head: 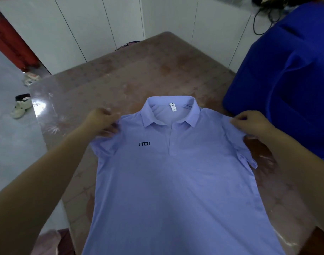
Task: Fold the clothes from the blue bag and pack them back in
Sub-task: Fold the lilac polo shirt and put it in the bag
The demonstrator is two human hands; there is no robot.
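Observation:
A pale lilac polo shirt [176, 181] with a dark chest logo lies face up on the table, collar pointing away from me. My left hand [100, 120] pinches the shirt's left shoulder with curled fingers. At the opposite shoulder seam my right hand [249, 122] grips the fabric the same way. Both short sleeves hang crumpled beside the hands. The big blue bag [290, 85] stands on the table's right side, just beyond my right hand.
The brown patterned table [139, 70] under a glossy clear cover stretches away from me. White wall panels stand behind it. On the grey floor to the left lie shoes [22, 106] and a red object [12, 43]. Black cables [264, 17] hang at top right.

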